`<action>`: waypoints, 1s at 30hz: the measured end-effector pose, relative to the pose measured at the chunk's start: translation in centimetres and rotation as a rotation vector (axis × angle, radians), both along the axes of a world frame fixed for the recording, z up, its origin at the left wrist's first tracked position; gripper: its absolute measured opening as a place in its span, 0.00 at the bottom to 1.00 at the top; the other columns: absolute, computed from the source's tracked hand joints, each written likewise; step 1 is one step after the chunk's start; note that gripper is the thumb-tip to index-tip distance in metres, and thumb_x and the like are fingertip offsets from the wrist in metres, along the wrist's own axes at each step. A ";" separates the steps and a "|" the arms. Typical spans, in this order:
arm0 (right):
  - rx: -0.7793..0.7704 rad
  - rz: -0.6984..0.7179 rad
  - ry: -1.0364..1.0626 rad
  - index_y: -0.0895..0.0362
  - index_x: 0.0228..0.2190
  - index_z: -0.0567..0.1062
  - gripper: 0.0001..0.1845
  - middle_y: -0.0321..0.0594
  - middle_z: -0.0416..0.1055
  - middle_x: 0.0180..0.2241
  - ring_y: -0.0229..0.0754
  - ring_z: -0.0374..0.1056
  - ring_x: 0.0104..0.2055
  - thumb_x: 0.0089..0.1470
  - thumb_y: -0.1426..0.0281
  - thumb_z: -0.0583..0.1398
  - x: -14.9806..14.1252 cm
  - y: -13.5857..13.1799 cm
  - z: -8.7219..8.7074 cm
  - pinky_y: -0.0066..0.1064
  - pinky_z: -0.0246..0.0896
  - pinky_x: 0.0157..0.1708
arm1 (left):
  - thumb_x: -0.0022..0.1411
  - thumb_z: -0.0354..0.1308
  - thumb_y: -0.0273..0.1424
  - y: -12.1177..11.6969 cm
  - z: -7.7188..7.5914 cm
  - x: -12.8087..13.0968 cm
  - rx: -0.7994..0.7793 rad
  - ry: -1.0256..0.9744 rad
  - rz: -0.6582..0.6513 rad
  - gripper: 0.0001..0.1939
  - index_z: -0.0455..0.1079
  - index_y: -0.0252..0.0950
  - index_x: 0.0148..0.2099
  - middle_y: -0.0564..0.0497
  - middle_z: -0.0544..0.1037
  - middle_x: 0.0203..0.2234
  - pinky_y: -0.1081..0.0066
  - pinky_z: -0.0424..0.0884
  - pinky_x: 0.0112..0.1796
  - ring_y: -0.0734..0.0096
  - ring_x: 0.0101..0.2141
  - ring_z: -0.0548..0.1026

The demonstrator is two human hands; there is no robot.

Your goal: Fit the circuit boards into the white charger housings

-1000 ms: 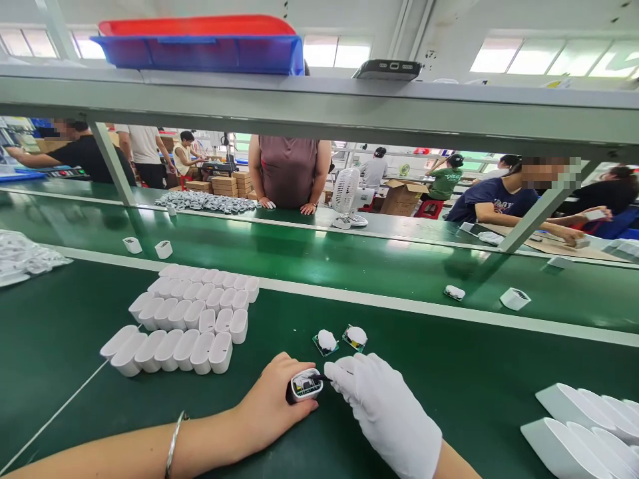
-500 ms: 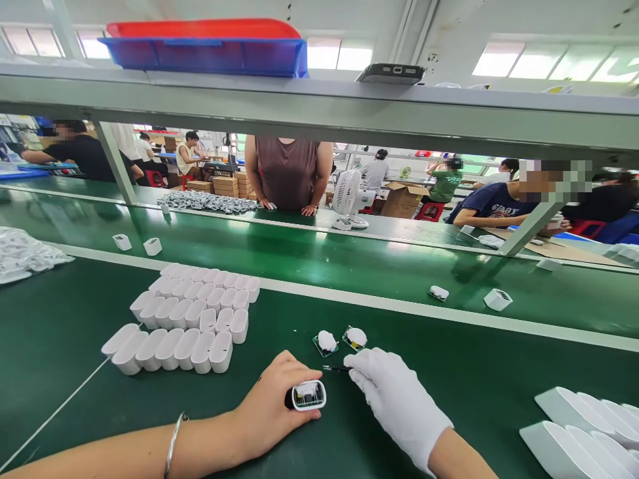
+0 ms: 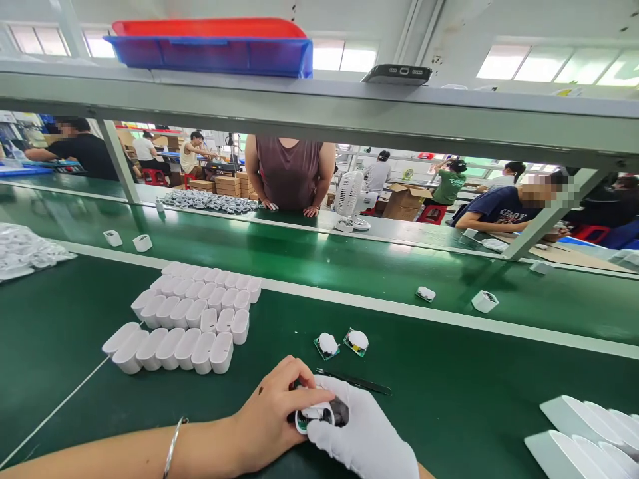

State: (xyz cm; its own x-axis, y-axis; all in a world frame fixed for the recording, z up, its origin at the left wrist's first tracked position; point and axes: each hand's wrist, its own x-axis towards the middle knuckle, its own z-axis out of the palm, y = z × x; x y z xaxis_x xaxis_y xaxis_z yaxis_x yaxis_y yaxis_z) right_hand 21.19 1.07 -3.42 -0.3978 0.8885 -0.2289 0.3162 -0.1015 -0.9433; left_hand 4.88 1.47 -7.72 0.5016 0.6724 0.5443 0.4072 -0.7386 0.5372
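Observation:
My bare left hand [image 3: 272, 407] is wrapped around a small white plastic housing [image 3: 301, 423], whose open end shows a circuit board inside. From the right, my white-gloved right hand [image 3: 368, 426] grips the same housing, its fingers meeting those of the left. A dark patch shows between the hands, and I cannot make out what it is. Black tweezers [image 3: 362, 382] lie on the green table just beyond the right hand. Behind them rest two small circuit boards with white round tops, one on the left [image 3: 327, 344] and one on the right [image 3: 357, 341].
Rows of white housings [image 3: 172, 349] stand at left, and more [image 3: 574, 436] at lower right. A green conveyor belt [image 3: 299, 256] crosses ahead, carrying a few housings and a board [image 3: 426, 293]. Beyond it a person [image 3: 289, 176] stands by a white fan [image 3: 351, 199]. Overhead runs a shelf [image 3: 319, 110].
My right hand has let go of the tweezers, which now lie on the table, and has moved left onto the housing. The housing has tilted in my left hand. Items on the belt have shifted left.

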 end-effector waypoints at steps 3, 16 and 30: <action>0.017 0.018 0.012 0.57 0.23 0.66 0.06 0.28 0.59 0.21 0.31 0.55 0.24 0.39 0.75 0.59 0.0 0.1 0.3 0.23 0.54 0.24 | 0.58 0.63 0.27 -0.1 0.0 0.1 0.017 0.004 -0.005 0.15 0.74 0.44 0.48 0.48 0.71 0.33 0.71 0.68 0.32 0.68 0.33 0.68; 0.917 -0.101 -0.334 0.51 0.43 0.74 0.13 0.38 0.77 0.40 0.40 0.73 0.39 0.55 0.68 0.57 1.7 -0.1 -1.8 0.26 0.69 0.40 | 0.56 0.57 0.19 0.6 0.5 -0.7 -0.209 0.130 0.116 0.43 0.42 0.39 0.69 0.45 0.72 0.48 0.68 0.70 0.49 0.66 0.46 0.72; 0.556 -0.614 -0.885 0.59 0.33 0.74 0.17 0.42 0.72 0.33 0.43 0.68 0.37 0.59 0.58 0.55 6.7 18.9 1.0 0.40 0.61 0.42 | 0.49 0.50 0.11 3.4 2.0 -2.8 0.068 0.776 0.729 0.27 0.75 0.33 0.49 0.41 0.69 0.57 0.41 0.45 0.61 0.45 0.61 0.58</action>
State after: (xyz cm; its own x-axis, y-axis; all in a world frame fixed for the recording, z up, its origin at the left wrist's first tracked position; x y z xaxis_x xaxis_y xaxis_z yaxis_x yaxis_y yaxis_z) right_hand 27.89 20.00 -2.41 0.2252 0.9378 0.2643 0.9154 -0.1107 -0.3871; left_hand 2.05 4.83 -5.70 0.2155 0.9304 0.2964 0.9761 -0.1968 -0.0919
